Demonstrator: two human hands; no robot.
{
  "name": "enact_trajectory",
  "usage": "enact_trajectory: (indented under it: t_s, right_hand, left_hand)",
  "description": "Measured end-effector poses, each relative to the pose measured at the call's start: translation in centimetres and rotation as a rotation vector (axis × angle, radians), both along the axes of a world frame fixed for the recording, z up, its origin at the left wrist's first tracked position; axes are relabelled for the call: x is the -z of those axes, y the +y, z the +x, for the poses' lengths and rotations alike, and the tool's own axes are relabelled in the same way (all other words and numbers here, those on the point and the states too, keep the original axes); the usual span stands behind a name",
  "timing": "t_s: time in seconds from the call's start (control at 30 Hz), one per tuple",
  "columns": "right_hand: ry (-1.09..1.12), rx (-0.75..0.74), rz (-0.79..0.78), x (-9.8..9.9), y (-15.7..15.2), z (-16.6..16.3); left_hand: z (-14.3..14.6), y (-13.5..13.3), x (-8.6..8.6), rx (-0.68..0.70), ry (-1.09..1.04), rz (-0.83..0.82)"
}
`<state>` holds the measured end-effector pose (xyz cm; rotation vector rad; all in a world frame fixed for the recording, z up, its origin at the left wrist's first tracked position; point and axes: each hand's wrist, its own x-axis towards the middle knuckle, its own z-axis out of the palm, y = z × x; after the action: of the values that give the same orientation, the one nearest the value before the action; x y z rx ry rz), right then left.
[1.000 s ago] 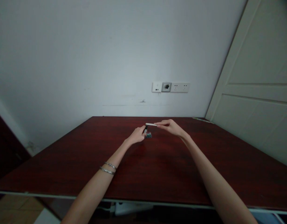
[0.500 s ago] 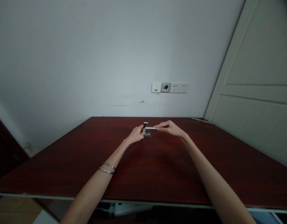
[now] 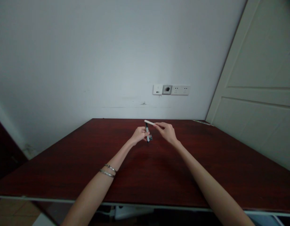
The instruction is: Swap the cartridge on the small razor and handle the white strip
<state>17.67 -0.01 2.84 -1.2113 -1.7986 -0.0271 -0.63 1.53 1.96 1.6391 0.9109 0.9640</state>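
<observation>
Both my arms reach out over a dark red table (image 3: 159, 175). My left hand (image 3: 139, 135) is closed around a thin pen-like stick (image 3: 147, 133) with a dark top and pale lower part, held nearly upright. My right hand (image 3: 167, 131) pinches a small white cap-like piece (image 3: 149, 122), holding it just above and right of the stick's top. A small dark object (image 3: 150, 137) lies on the table right behind the stick, mostly hidden by it. Two thin bracelets (image 3: 109, 170) circle my left wrist.
A white wall stands behind the table with a row of sockets (image 3: 170, 89). A pale door (image 3: 260, 94) is at the right. A thin pale strip (image 3: 201, 122) lies at the table's far right corner. Dark furniture (image 3: 6, 147) stands at the left.
My right hand has drawn closer to the left and tilted the white piece up. The stick in my left hand now stands clearer, lowered in front of the small dark object.
</observation>
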Motion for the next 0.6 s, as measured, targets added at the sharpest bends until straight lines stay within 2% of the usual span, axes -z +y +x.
enact_trajectory:
  t_s: [0.17, 0.53, 0.6]
  right_hand:
    - [0.089, 0.107, -0.003, 0.5, 0.4, 1.2]
    - [0.07, -0.056, -0.025, 0.9, 0.7, 0.8]
    - [0.066, -0.014, -0.035, 1.1, 1.0, 1.1]
  left_hand:
    - [-0.2, 0.1, 0.1, -0.009, -0.034, -0.054]
    - [-0.3, 0.2, 0.2, 0.078, -0.113, -0.182]
    - [-0.4, 0.3, 0.2, 0.092, -0.123, -0.201]
